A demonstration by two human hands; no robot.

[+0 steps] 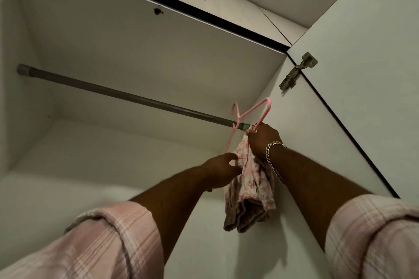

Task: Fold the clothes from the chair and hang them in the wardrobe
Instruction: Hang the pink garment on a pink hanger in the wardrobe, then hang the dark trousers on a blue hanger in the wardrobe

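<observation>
The view looks up into a white wardrobe (136,56). A long grey metal rail (127,95) runs across it, from the upper left of the frame down to the middle right, where it ends at the side wall.

A thin pink plastic hanger (249,111) is at the right end of the rail. Its hook sits near the rail, but I cannot tell if it rests on it. The hanger is tilted: 1 arm goes up to a bend near the side wall, and the other arm runs down and left toward the lower hand.

A folded cloth with pink flowers on white (251,190) hangs from the hanger. It is long and narrow, and its long side points almost straight down, from the middle of the frame toward the lower middle. The bottom end is bunched into folds.

The right hand (263,140) is closed around the top of the cloth and the hanger, just beside the end of the rail. A silver chain bracelet (272,154) is on that wrist.

The left hand (221,171) is lower and to the left. It pinches the low end of the hanger arm and the edge of the cloth.

Both arms wear rolled-up pink checked sleeves (108,233). A metal door hinge (297,70) is at the upper right, on the open door.
</observation>
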